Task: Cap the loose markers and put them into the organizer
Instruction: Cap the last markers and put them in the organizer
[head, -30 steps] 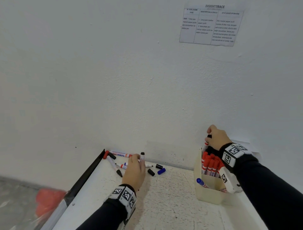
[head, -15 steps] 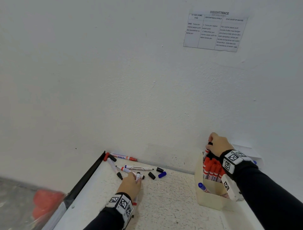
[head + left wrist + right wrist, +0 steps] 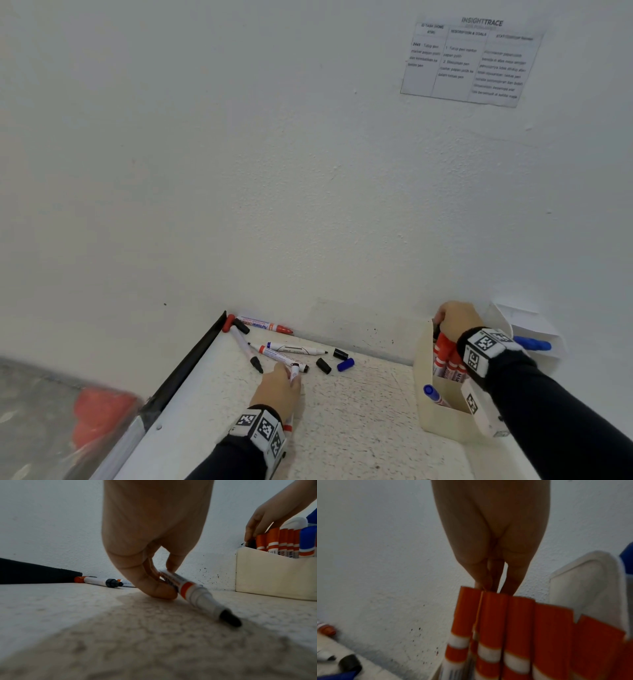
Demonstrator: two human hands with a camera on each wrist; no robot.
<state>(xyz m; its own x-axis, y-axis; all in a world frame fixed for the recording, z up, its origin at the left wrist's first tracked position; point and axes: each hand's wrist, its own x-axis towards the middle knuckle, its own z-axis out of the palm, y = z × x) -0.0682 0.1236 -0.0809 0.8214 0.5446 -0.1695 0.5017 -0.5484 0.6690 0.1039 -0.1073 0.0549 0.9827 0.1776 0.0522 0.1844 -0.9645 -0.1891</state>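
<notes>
My left hand (image 3: 281, 383) pinches an uncapped white marker (image 3: 193, 591) with a red band; its black tip (image 3: 230, 618) points back toward my wrist, just above the tabletop. My right hand (image 3: 454, 318) reaches down into the back left corner of the cream organizer (image 3: 442, 423), fingers round a black-capped marker (image 3: 251, 543) set beside several red-capped markers (image 3: 518, 615). Several loose markers (image 3: 296, 349) lie by the wall, with two black caps (image 3: 323, 365) and a blue cap (image 3: 345, 364) to their right.
A black strip (image 3: 191, 363) edges the table on the left, and a blurred red object (image 3: 102, 414) lies below it. A blue marker (image 3: 532, 343) rests on white paper behind the organizer. A printed sheet (image 3: 469, 61) hangs on the wall.
My left hand drew back from the pile toward me with the marker, tipping it from upright to nearly flat. My right hand lowered the black-capped marker into the organizer.
</notes>
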